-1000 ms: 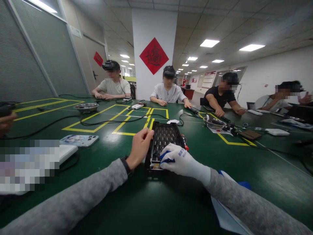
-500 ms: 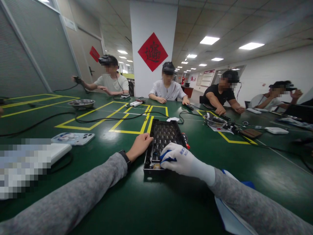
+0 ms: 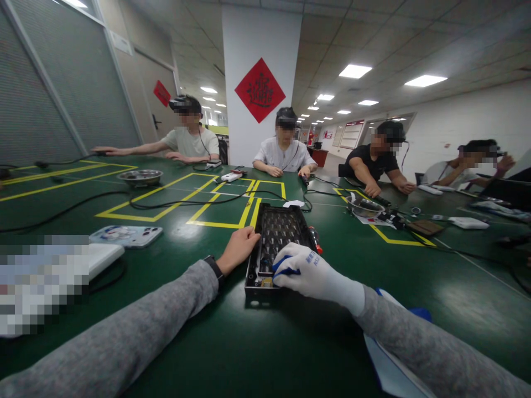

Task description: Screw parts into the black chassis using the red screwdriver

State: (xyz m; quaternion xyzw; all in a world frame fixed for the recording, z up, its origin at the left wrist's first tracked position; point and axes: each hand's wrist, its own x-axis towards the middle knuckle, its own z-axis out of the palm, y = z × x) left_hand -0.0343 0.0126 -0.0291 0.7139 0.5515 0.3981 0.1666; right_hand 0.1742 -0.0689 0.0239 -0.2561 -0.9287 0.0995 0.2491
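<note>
Head view: left hand (image 3: pixel 237 250), lower now, and right hand (image 3: pixel 305 271) curl at black case (image 3: pixel 258 290), holds unclear.

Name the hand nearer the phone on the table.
Left. The left hand is right of the phone, beside the black case; the gloved right hand is farther right, at the case's near end.

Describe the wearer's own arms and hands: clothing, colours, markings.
Both arms: mottled grey long sleeves. Left hand: no glove, dark wristband, possibly a watch. Right hand: white glove, blue on the finger side, blue lettering on the back, too small to read.
</note>
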